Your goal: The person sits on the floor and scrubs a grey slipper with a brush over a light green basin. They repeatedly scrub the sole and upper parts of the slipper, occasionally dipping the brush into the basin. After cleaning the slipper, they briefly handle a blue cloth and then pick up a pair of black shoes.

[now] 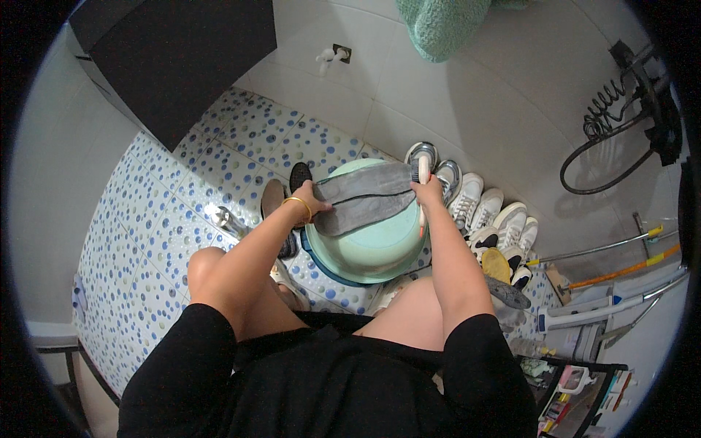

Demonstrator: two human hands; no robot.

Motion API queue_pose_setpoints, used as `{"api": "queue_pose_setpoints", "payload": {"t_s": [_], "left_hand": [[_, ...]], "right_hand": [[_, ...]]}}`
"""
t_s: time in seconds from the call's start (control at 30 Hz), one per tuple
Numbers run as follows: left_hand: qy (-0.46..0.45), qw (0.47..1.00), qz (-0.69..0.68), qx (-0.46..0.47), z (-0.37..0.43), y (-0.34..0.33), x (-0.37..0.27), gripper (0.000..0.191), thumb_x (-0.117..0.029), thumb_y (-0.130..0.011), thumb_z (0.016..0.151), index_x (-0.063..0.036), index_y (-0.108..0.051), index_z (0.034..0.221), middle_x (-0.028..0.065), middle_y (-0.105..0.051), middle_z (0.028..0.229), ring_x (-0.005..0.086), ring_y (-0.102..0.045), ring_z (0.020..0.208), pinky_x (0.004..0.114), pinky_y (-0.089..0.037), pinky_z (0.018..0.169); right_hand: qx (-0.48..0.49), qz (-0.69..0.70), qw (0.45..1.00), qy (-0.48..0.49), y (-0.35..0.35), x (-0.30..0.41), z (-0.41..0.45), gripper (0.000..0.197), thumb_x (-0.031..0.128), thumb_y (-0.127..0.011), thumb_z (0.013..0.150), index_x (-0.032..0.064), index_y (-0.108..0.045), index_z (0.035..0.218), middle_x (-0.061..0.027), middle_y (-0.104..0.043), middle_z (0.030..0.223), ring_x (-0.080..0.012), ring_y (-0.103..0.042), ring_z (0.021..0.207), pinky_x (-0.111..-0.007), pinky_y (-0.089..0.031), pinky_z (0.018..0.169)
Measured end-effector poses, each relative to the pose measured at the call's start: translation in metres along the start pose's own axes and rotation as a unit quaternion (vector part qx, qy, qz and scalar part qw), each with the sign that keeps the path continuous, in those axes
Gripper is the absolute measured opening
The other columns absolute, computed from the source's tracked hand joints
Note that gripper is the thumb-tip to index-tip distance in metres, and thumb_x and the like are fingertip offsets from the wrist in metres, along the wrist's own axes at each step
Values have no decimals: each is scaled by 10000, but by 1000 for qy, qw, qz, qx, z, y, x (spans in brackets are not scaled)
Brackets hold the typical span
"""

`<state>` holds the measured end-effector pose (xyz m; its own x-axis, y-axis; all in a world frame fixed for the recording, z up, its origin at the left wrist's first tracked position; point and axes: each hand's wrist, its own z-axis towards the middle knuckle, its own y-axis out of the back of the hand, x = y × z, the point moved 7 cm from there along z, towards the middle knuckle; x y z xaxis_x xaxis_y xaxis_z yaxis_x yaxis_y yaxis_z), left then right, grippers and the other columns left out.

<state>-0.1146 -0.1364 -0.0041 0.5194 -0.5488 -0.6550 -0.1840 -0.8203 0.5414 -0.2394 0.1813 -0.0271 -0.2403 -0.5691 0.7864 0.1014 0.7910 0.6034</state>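
Note:
Two grey shoe insoles (364, 200) lie side by side over a pale green plastic basin (378, 246). My left hand (309, 202) grips their left ends, its thumb on top. At their right ends is my right hand (429, 191), with its fingers around a scrub brush (423, 169) that has a pale handle and dark bristles; it also touches the insoles. The basin appears upside down on a dark blue basin (312, 254), whose rim shows beneath. Left of the basin stand a brown insole (272, 197) and a dark insole (300, 176), partly behind my left hand.
White and grey sneakers (465, 200) line the wall at right, with a yellow insole (495, 265) and a grey one (506, 291) below. A shiny bottle-like object (227, 220) is on the dotted tile floor. Long-handled tools (613, 315) and a shelf rack (580, 378) stand far right.

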Motion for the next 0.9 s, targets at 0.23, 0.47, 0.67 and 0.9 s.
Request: {"api": "queue_pose_setpoints", "payload": {"t_s": [0.23, 0.47, 0.67, 0.9], "left_hand": [[7, 999, 37, 20, -25, 9, -23, 1057, -183, -810, 505, -56, -162, 1330, 203, -430, 1217, 287, -453, 1095, 340, -397, 890], [28, 990, 67, 121, -25, -4, -12, 1141, -210, -815, 507, -43, -61, 1346, 219, -450, 1190, 276, -484, 1051, 307, -412, 849], [-58, 989, 95, 101, -43, 0, -45, 1081, -118, -791, 550, -42, -65, 1348, 192, -514, 1097, 247, -569, 844, 309, -490, 660], [-150, 988, 20, 43, -19, 10, -50, 556, -96, -765, 573, 0, -518, 1062, 114, -614, 809, 179, -577, 718, 293, -481, 610]], "right_hand": [[61, 107, 990, -64, 17, 38, -32, 408, 17, -702, 619, 8, -485, 964, -112, -556, 865, -227, -573, 694, -306, -470, 506], [185, 106, 972, -104, 45, 27, -47, 318, -36, -698, 614, 3, -520, 874, -75, -571, 684, -137, -520, 510, -248, -379, 371], [220, 139, 959, -108, 78, 33, -62, 396, -54, -654, 583, 9, -497, 940, -61, -541, 674, -128, -495, 469, -219, -355, 342], [235, 181, 953, -56, 100, 54, -77, 374, -53, -618, 607, 16, -486, 949, -56, -522, 693, -120, -480, 502, -216, -358, 359]]}}
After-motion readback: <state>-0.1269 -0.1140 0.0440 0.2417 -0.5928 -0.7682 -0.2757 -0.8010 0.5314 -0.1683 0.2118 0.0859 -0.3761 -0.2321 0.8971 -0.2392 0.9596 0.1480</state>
